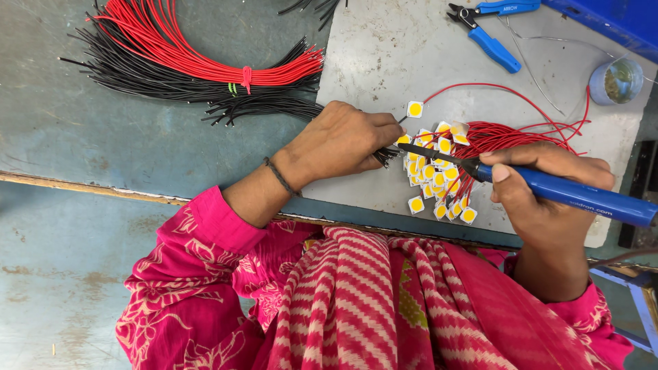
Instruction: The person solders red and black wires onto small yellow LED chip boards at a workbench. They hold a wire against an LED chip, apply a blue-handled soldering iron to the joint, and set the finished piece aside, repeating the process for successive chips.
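— Under my right hand, what do you see?

— My right hand is wrapped around a blue-handled soldering iron with a dark metal tip. Its tip points toward my left hand and rests over the pile of small white square chips with yellow round centres, each on a red wire.

— And your left hand?

— It's curled closed, pinching a thin black wire right at the near edge of that pile, almost touching the iron's tip. One chip lies alone just beyond my left fingertips.

— What's farther out?

— Beyond my left wrist lies a tied bundle of red and black insulated wires on the grey-blue table. Past my right hand, the loose red wires fan out over a pale grey board; blue-handled cutters and a small round tin sit well beyond.
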The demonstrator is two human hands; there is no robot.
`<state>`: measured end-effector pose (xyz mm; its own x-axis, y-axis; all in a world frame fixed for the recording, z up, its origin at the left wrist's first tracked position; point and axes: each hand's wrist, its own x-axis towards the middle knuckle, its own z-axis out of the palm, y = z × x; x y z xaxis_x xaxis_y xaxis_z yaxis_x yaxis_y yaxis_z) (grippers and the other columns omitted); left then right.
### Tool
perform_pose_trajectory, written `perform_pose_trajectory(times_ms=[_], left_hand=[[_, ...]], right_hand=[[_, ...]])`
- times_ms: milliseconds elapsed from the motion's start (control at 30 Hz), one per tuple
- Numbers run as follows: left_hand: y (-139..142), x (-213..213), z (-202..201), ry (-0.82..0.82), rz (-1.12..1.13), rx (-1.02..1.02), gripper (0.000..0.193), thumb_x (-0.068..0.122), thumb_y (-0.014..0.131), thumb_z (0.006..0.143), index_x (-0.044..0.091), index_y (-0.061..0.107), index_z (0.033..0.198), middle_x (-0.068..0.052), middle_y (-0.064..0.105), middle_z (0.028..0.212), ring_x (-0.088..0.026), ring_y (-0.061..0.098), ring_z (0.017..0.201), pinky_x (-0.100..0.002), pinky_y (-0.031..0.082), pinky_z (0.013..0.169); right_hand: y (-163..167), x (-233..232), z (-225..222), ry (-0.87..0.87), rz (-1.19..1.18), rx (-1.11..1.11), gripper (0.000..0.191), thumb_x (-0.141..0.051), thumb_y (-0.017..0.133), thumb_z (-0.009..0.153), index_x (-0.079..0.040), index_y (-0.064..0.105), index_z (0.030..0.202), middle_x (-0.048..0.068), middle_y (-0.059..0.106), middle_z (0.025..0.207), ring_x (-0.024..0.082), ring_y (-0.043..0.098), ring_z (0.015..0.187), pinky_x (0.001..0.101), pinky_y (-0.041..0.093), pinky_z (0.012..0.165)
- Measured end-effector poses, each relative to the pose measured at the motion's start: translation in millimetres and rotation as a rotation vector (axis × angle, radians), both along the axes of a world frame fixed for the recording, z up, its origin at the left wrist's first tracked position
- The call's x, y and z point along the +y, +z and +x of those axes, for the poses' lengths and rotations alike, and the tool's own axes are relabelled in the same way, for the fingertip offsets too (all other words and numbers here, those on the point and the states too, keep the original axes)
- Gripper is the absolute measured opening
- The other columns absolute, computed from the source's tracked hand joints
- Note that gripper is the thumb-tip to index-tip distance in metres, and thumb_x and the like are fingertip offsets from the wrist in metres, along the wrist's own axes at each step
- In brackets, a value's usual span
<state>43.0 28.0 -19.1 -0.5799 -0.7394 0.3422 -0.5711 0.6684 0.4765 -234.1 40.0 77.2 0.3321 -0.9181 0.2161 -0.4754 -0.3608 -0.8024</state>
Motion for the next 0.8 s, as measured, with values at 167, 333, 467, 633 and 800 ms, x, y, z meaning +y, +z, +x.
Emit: perform_pose_trajectory(times_ms=[167, 333, 467, 633, 800], left_hand=[[0.3, -0.1, -1.1, 0.003, 0.02, 0.003, 0.048, 0.021, 0.086, 0.069, 0.007, 0.068, 0.112, -0.005, 0.069, 0.102, -0.031, 0.07, 0.084, -0.044, 0.054, 0.066], [0.0, -0.6, 0.3, -0.004, 0.007, 0.01, 0.051, 0.02, 0.085, 0.069, 0.006, 0.068, 0.114, -0.006, 0.07, 0.102, -0.031, 0.071, 0.084, -0.044, 0.054, 0.066], [-1.8, -0.3, 1.9, 0.0, 0.0, 0.029, 0.05, 0.019, 0.084, 0.068, 0.007, 0.069, 0.114, -0.005, 0.071, 0.103, -0.031, 0.071, 0.085, -0.044, 0.054, 0.066], [-7.0, -0.7, 2.7, 0.038, 0.015, 0.088, 0.042, 0.014, 0.08, 0.072, 0.007, 0.069, 0.112, -0.004, 0.072, 0.108, -0.031, 0.07, 0.086, -0.044, 0.055, 0.068], [-5.3, 0.6, 5.7, 0.176, -0.048, 0.167, 0.039, 0.011, 0.079, 0.075, 0.002, 0.067, 0.111, -0.01, 0.07, 0.105, -0.034, 0.07, 0.087, -0.044, 0.055, 0.069]], right_hand=[[-2.8, -0.7, -2.1, 0.023, -0.016, -0.002, 0.013, -0.008, 0.073, 0.097, 0.004, 0.073, 0.102, 0.01, 0.07, 0.082, 0.009, 0.065, 0.058, 0.0183, 0.05, 0.053], [-8.8, -0.7, -19.8, -0.018, -0.028, -0.052, 0.017, -0.01, 0.072, 0.102, 0.006, 0.074, 0.106, 0.012, 0.069, 0.077, 0.011, 0.066, 0.058, 0.0201, 0.051, 0.053], [-22.6, -2.2, -34.3, -0.046, -0.059, -0.306, 0.024, -0.016, 0.07, 0.111, 0.008, 0.067, 0.117, 0.019, 0.07, 0.091, 0.017, 0.069, 0.065, 0.0256, 0.055, 0.056], [-47.7, -4.3, -27.6, 0.121, -0.06, -0.426, 0.036, -0.025, 0.062, 0.115, 0.001, 0.052, 0.138, 0.025, 0.07, 0.119, 0.027, 0.076, 0.089, 0.036, 0.066, 0.071], [-59.7, 5.8, 4.2, 0.206, -0.001, -0.217, 0.025, -0.002, 0.058, 0.116, -0.001, 0.045, 0.137, 0.029, 0.064, 0.138, 0.03, 0.075, 0.108, 0.0372, 0.063, 0.095]])
